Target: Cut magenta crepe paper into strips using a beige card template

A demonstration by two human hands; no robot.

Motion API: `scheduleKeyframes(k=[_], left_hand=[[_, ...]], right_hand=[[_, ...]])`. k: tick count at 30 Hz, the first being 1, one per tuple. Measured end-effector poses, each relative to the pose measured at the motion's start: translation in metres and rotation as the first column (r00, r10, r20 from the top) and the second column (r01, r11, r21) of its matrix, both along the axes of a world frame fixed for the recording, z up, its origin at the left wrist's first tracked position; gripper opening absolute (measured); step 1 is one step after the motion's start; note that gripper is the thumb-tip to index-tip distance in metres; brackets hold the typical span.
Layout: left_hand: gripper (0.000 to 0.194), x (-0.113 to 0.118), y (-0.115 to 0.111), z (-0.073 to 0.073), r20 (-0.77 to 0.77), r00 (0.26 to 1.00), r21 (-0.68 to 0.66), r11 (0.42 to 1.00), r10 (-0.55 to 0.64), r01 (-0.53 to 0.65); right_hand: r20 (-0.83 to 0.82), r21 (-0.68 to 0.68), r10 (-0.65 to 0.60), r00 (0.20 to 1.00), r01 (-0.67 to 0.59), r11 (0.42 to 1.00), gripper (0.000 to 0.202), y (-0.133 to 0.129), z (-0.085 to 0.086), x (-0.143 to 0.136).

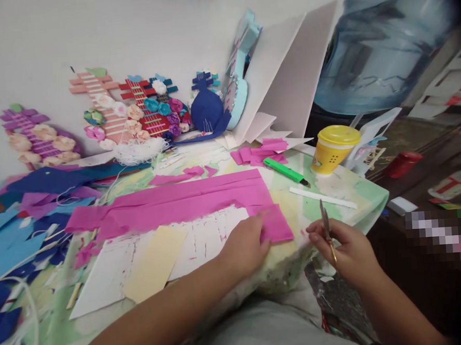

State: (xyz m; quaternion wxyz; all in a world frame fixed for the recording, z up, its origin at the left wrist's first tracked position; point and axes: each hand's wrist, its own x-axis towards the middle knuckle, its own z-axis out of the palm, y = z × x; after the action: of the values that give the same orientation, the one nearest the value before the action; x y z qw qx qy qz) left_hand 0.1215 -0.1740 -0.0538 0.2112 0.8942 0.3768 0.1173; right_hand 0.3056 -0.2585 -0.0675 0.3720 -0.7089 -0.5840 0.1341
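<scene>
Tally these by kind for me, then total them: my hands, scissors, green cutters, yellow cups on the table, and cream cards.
Hands: 2, left hand and right hand
Scissors: 1
Green cutter: 1
Yellow cup: 1
Cream card: 1
Total: 6

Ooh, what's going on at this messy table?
A person's left hand is on a small pink piece. The right hand holds what look like scissors, clear of that piece. A longer pink strip and a green cutter lie nearby. Guitar-like crafts stand along the wall.
</scene>
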Motion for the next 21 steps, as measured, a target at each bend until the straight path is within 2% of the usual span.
scheduleKeyframes(k=[3, 6, 9, 13, 17, 21], left_hand=[[0.021, -0.011, -0.011, 0.005, -0.154, 0.981, 0.193, 0.97, -0.117, 0.146], [0.02, -0.017, -0.015, 0.011, -0.237, 0.956, 0.306, 0.921, -0.171, 0.24], [0.036, -0.011, -0.008, 0.011, -0.23, 0.963, 0.354, 0.909, -0.144, 0.221], [0.063, 0.001, 0.004, -0.002, -0.28, 0.956, 0.282, 0.944, -0.091, 0.173], [0.051, -0.001, 0.0, -0.011, -0.29, 0.954, 0.337, 0.926, -0.068, 0.169], [0.034, -0.011, -0.005, -0.01, -0.276, 0.959, 0.434, 0.881, -0.072, 0.191]], right_hand=[[0.077, -0.086, -0.079, 0.994, 0.085, 0.993, 0.027, -0.012, -0.002, 0.01], [0.238, -0.185, -0.125, 0.963, 0.172, 0.968, 0.033, -0.016, -0.001, 0.017], [0.29, -0.165, -0.113, 0.95, 0.167, 0.972, 0.036, -0.011, 0.004, 0.015], [0.244, -0.135, -0.114, 0.963, 0.15, 0.979, 0.036, -0.002, 0.009, 0.006], [0.238, -0.147, -0.087, 0.967, 0.124, 0.981, 0.036, 0.003, 0.008, 0.0], [0.276, -0.178, -0.094, 0.956, 0.147, 0.973, 0.037, 0.012, 0.009, 0.009]])
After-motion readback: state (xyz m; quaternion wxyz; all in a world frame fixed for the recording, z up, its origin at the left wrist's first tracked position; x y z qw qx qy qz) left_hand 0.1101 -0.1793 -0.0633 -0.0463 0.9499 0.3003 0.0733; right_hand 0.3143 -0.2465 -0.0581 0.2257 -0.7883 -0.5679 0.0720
